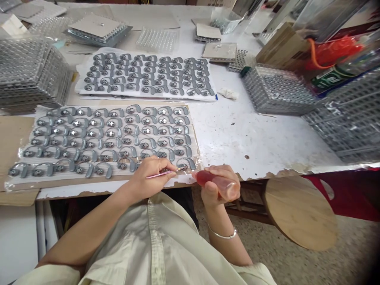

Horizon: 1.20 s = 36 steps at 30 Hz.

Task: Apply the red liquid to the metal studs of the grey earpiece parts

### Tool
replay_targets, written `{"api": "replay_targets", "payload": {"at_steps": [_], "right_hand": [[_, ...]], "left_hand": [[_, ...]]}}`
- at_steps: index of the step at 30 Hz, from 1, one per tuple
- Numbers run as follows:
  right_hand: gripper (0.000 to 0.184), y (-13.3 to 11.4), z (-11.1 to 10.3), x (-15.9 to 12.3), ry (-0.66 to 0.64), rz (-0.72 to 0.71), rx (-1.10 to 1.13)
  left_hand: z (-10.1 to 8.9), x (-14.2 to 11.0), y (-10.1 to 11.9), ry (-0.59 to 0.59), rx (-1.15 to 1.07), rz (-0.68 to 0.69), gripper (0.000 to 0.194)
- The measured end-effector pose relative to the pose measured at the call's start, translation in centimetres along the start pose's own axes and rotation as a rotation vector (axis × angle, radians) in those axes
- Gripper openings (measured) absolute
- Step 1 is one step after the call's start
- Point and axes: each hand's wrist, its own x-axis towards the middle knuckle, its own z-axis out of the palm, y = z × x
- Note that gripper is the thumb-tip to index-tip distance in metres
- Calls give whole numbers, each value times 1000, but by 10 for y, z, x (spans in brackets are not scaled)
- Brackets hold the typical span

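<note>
My left hand (pixel 151 174) is closed in a pinch around a thin pink stick-like tool (pixel 160 174), its tip pointing right. In my right hand (pixel 222 182) is a soft-looking translucent bottle of red liquid (pixel 215 182), tilted with its narrow end towards the tool's tip. Both ends come close to a grey hook-shaped part (pixel 185 163) at the near right corner of the front sheet; whether they touch it I cannot tell. Rows of similar grey hooks with shiny round pieces cover this white ribbed sheet (pixel 115 176). My left hand hides some near-row parts.
Behind lies a second sheet (pixel 81 89) of grey hooks. Stacked trays (pixel 32 75) stand at left, and more trays (pixel 276 89) at right beside a cardboard box (pixel 282 47). The table's front edge is worn. A round wooden stool (pixel 299 211) is below right.
</note>
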Motion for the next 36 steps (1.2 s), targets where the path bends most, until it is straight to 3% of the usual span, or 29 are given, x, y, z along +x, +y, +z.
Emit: {"api": "replay_targets", "payload": {"at_steps": [36], "right_hand": [[26, -1, 1, 1, -9, 20, 73]], "left_hand": [[-1, 0, 0, -17, -25, -22, 10]]}}
